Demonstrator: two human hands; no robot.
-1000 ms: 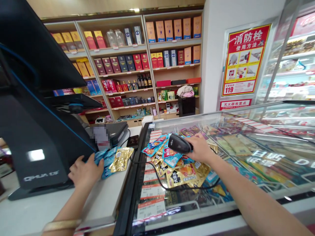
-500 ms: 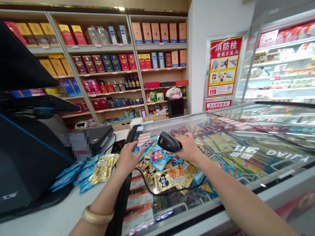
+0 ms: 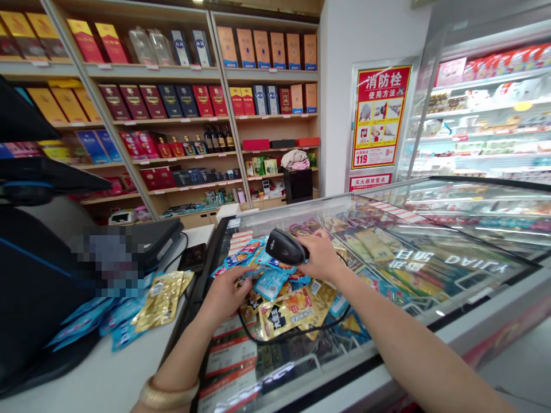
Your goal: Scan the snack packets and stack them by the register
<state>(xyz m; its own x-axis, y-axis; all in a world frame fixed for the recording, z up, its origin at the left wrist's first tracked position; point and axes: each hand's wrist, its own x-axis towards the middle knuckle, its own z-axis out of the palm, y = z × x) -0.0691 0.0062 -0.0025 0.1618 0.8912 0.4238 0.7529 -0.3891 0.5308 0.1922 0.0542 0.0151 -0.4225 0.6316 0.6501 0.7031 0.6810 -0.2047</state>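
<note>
On the freezer's glass top (image 3: 430, 292), a heap of packets (image 3: 274, 282) lies below the scanner (image 3: 284, 246), which the right hand (image 3: 322, 255) grips. The left hand (image 3: 226, 292) curls at the heap's left edge — whether it pinches a packet, I cannot tell. Better, I'd judge, to present packets singly and flat — away from the counter's second heap (image 3: 161, 301).

The freezer (image 3: 344, 387) has a smooth, glossy glass top. Over it, the scanner (image 3: 284, 248) looks like smooth black plastic; on it, the packets (image 3: 293, 312) are crinkled, shiny film. Left of the freezer, the counter (image 3: 129, 367) looks smooth and matt; behind the freezer, the shelves (image 3: 279, 129) look wooden.
</note>
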